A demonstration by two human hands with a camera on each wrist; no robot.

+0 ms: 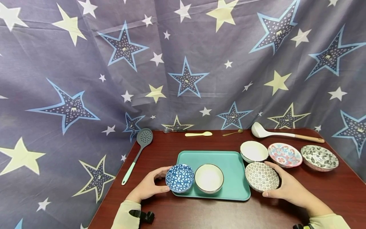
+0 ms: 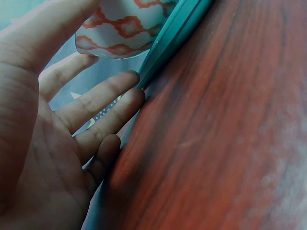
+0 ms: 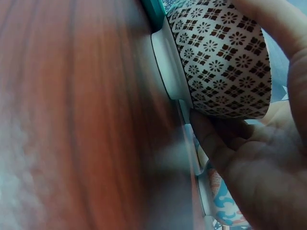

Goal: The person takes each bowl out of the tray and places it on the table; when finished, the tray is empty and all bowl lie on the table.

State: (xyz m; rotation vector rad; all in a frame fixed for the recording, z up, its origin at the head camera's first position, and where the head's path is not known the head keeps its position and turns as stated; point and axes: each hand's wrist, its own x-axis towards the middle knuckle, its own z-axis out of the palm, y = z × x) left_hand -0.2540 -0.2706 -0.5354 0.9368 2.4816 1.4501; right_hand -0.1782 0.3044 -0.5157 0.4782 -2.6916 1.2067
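In the head view, my left hand (image 1: 153,184) is beside a blue-and-white patterned bowl (image 1: 179,178) at the left end of a teal tray (image 1: 232,162). The left wrist view shows the fingers of that hand (image 2: 72,129) spread and loosely extended near a bowl with a red-patterned outer wall (image 2: 125,28); contact is unclear. A cream bowl with a dark rim (image 1: 209,178) stands right of the blue one on the tray. At the tray's right edge, my right hand (image 1: 288,187) grips a brown-patterned bowl (image 1: 261,176) between thumb and fingers, its foot close to the table in the right wrist view.
Behind the right hand are a white bowl (image 1: 254,151), a pink floral bowl (image 1: 285,155) and a leaf-patterned bowl (image 1: 319,158). A ladle (image 1: 274,133), yellow spoon (image 1: 198,134), small gold spoon (image 1: 233,132) and fork (image 1: 174,130) lie along the back. A skimmer (image 1: 140,149) lies left.
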